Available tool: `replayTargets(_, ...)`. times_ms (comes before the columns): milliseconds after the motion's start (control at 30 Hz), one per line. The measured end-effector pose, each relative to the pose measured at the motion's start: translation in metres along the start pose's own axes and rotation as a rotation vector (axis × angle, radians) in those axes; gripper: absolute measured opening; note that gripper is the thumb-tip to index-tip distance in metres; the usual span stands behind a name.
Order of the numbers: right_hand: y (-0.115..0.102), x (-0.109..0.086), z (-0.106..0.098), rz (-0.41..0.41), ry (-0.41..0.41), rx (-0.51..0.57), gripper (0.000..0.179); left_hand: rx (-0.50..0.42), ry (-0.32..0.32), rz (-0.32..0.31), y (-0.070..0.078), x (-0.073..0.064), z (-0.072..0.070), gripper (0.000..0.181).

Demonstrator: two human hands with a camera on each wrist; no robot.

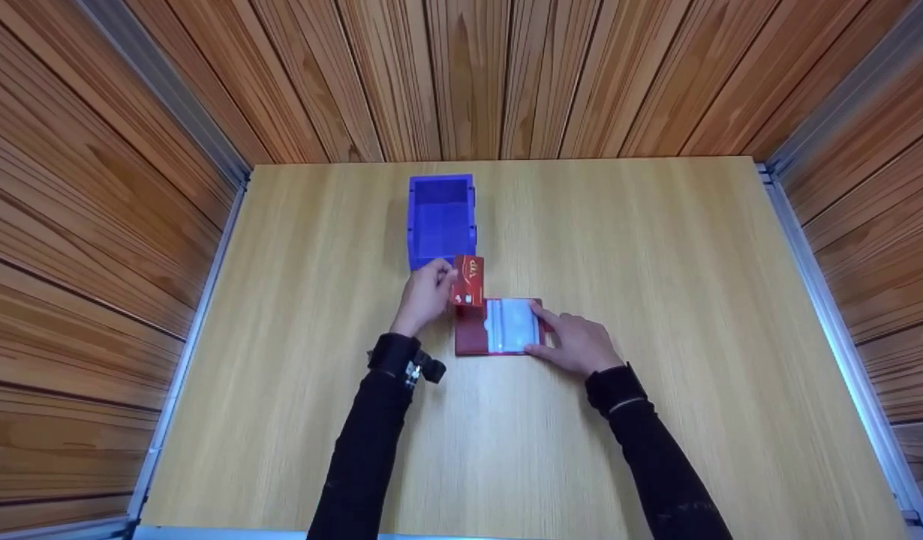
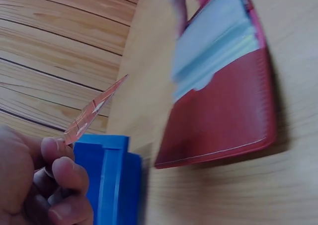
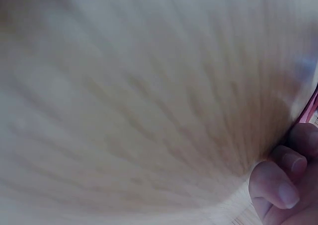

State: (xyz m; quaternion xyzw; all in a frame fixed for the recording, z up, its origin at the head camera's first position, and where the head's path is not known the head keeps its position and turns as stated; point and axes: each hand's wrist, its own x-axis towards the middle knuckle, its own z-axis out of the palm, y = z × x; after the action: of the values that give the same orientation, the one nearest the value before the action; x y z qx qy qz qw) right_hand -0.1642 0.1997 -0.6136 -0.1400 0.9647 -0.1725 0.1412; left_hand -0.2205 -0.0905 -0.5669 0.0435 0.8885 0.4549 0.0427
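My left hand (image 1: 425,296) pinches a red card (image 1: 469,280) with gold lettering between thumb and fingers. In the left wrist view the card (image 2: 94,111) is seen nearly edge-on, raised above the table. A dark red card holder (image 1: 471,334) lies opened out below and to the right of that card, with clear plastic sleeves (image 1: 512,326) on its right half. At its right edge my right hand (image 1: 581,343) grips it between thumb and forefinger. The right wrist view shows curled fingers (image 3: 276,185) and only a sliver of the holder.
Just beyond my left hand stands a blue plastic bin (image 1: 441,225), its near edge partly behind the hand and card. The pale wooden table (image 1: 694,247) is bounded by wood-plank walls (image 1: 469,82) and metal rails (image 1: 837,337).
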Motion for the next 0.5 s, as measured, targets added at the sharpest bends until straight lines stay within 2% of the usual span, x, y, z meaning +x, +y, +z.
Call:
replayTargets(300,-0.002,-0.001,-0.001,0.005,-0.005,0.011,0.086,0.095,0.050,0.054,0.018,0.023,-0.022,0.018)
replayTargets(500,-0.003,-0.001,-0.002,0.002,-0.002,0.015,0.086,0.123,0.108,0.038,0.019,0.037,-0.033,0.018)
